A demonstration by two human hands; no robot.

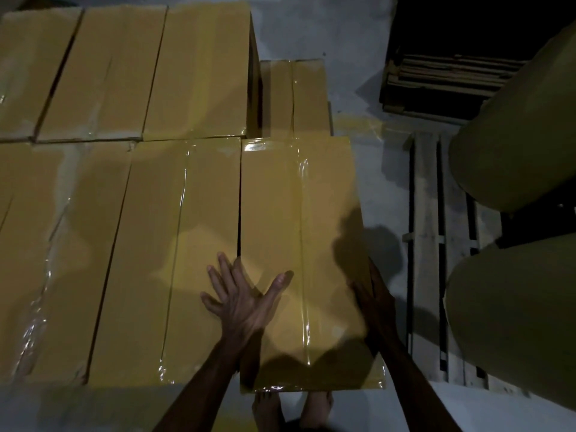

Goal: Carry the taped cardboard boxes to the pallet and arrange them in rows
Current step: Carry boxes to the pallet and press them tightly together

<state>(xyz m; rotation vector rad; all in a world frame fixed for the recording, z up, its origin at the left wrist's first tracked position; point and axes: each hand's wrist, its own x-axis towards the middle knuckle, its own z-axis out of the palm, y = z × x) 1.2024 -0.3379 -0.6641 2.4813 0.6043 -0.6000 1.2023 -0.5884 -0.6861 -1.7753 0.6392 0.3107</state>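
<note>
The end box (299,260) sits at 6 o'clock in the near row, its left side against the neighbouring box (174,260). The left hand (243,297) lies flat with fingers spread across the seam between both lids, gripping nothing. The right hand (374,297) presses open-palmed against the end box's right side. A bare pallet (436,244) lies at 3 o'clock.

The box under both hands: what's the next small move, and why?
Probably slide the box a little to the left until it closes up against the neighbouring box. A dark gap shows between them, the left hand lies flat across that seam, and the right hand is on the box's right edge, placed to push.
</note>
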